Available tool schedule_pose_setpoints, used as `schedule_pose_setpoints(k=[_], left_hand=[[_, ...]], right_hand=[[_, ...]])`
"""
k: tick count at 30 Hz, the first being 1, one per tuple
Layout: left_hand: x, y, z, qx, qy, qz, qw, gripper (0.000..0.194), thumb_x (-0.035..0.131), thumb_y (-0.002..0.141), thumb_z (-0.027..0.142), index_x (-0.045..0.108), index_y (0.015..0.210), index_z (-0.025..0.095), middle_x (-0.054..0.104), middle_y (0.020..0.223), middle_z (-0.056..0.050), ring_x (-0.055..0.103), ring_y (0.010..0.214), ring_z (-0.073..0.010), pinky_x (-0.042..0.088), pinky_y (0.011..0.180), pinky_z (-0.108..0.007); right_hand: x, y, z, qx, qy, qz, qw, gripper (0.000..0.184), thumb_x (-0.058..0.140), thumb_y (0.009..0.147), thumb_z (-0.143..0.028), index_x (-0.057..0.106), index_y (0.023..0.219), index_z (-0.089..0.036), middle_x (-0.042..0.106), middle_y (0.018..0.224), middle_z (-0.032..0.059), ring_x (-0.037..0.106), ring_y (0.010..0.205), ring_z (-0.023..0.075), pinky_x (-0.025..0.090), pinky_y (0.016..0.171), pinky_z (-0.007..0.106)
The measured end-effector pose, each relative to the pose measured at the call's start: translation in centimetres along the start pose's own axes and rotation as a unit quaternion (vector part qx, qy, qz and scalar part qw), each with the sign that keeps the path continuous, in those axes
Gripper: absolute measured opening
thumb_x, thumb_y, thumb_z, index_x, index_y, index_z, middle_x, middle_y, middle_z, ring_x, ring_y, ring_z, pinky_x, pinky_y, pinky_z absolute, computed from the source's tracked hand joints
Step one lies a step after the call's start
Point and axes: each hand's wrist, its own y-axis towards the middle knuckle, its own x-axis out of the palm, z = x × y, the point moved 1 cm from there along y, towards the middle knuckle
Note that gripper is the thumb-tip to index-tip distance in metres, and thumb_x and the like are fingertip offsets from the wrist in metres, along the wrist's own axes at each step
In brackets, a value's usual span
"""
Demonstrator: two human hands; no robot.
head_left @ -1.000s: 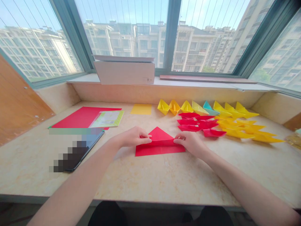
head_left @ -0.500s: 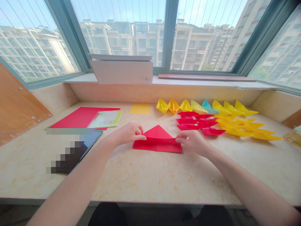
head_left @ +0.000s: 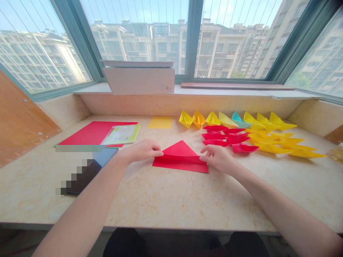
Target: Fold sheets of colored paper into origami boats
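Note:
A sheet of red paper (head_left: 180,161), folded to a peak at the far side with a raised flap along its near part, lies on the stone counter (head_left: 171,200). My left hand (head_left: 144,150) pinches the flap's left end between thumb and fingers. At the flap's right end, my right hand (head_left: 218,159) holds it in the same kind of pinch. Just beyond my right hand sit several red paper boats (head_left: 243,148).
Yellow paper boats (head_left: 273,147) fill the right side, and a back row includes a blue-green boat (head_left: 239,120). A yellow square sheet (head_left: 160,122), red sheets (head_left: 83,134), a clear packet (head_left: 124,134) and a dark phone or tablet (head_left: 91,175) lie leftward. A white box (head_left: 139,80) stands on the sill.
My left hand has shifted slightly left along the flap's edge. My right hand keeps its pinch, and the red paper stays in nearly the same place.

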Motion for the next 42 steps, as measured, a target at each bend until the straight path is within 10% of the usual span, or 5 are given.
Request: schedule_pose_setpoints(k=[24, 31, 42], left_hand=[[0.9, 0.3, 1.2, -0.031, 0.027, 0.032, 0.999, 0.028, 0.056, 0.085, 0.044, 0.063, 0.076, 0.019, 0.067, 0.077, -0.003, 0.06, 0.071, -0.0196, 0.041, 0.064, -0.028], [1.3, 0.2, 2.7, 0.027, -0.211, 0.011, 0.977, 0.048, 0.069, 0.08, 0.037, 0.057, 0.123, 0.022, 0.064, 0.128, -0.011, 0.062, 0.115, -0.025, 0.049, 0.095, -0.038], [2.9, 0.8, 3.0, 0.076, -0.246, 0.22, 0.941, 0.04, 0.072, 0.08, 0.04, 0.063, 0.112, 0.019, 0.069, 0.113, -0.009, 0.067, 0.102, -0.0253, 0.055, 0.084, -0.034]], right_hand=[[0.4, -0.6, -1.4, -0.041, -0.003, -0.01, 0.999, 0.022, 0.065, 0.087, -0.039, 0.076, 0.098, -0.024, 0.077, 0.094, 0.0058, 0.07, 0.083, 0.0245, 0.052, 0.074, 0.035], [-1.0, 0.5, -0.3, -0.026, 0.116, 0.074, 0.99, 0.027, 0.063, 0.088, -0.039, 0.073, 0.103, -0.019, 0.076, 0.102, 0.0094, 0.07, 0.094, 0.0268, 0.056, 0.079, 0.037], [-1.2, 0.0, -1.2, -0.067, 0.162, 0.103, 0.979, 0.031, 0.061, 0.09, -0.043, 0.067, 0.11, -0.02, 0.074, 0.109, 0.0105, 0.069, 0.1, 0.0273, 0.056, 0.086, 0.04]])
